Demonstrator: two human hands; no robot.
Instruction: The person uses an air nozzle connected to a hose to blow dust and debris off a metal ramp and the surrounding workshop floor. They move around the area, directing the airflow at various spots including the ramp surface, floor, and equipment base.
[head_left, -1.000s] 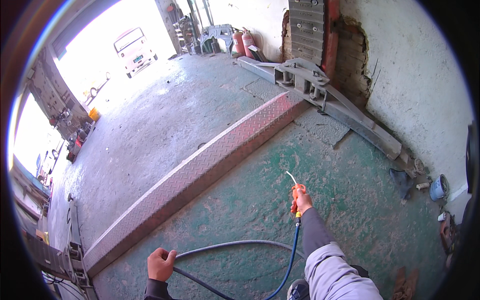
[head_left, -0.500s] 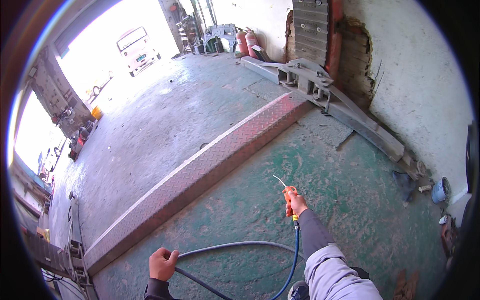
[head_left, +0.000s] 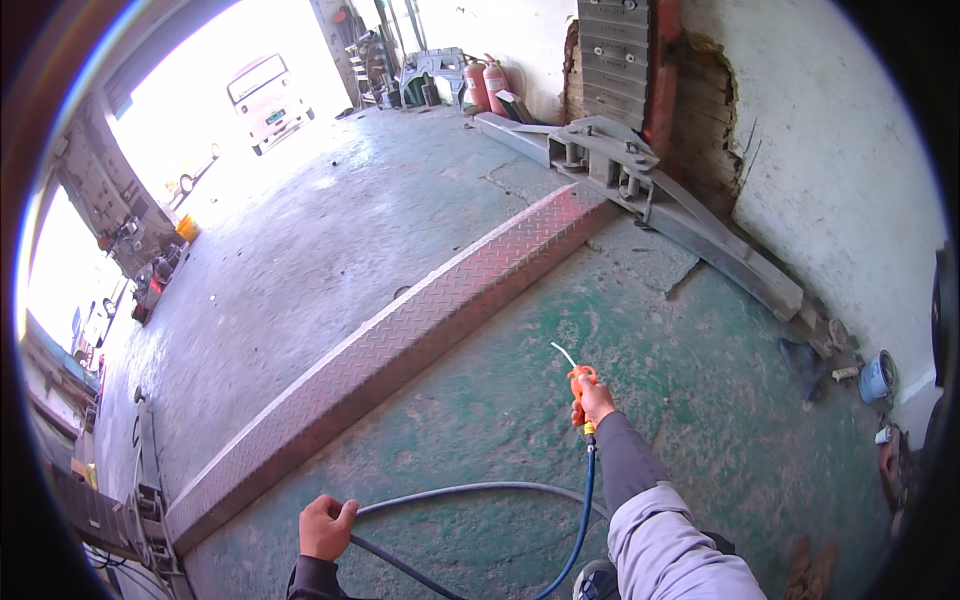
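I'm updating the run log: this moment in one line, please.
right hand: gripping orange nozzle gun; left hand: closed on hose; blue hose: joined to gun; tread-plate beam: ahead, untouched

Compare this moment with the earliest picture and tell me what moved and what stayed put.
The right hand has shifted slightly left, carrying the orange blow gun with a thin pale nozzle; its tip now leans further left. Nothing was newly gripped or let go. The left hand stays on the flexible blue-grey hose, and the long diamond-plate metal beam hasn't moved.
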